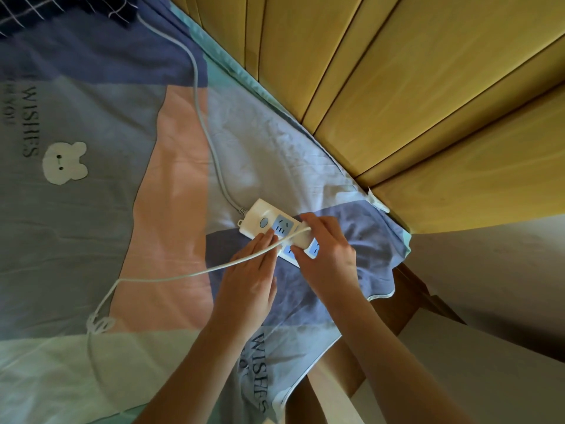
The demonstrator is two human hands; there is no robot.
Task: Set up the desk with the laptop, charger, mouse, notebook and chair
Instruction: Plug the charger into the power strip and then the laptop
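White power strip [269, 228] lies near the bedsheet's [91, 224] corner beside the wooden wall panels [428, 102], long axis diagonal, its cord end toward the open sheet. Left hand [249, 276] rests flat, fingers spread, on it; right hand [327, 255] pinches what looks like the charger plug [301, 237] over a socket.

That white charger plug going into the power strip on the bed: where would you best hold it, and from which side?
By the plug block's two side faces, from above, as the right hand does. The cable leaves its left end, so that end is a poor grip. The left hand steadies the flat-lying power strip.
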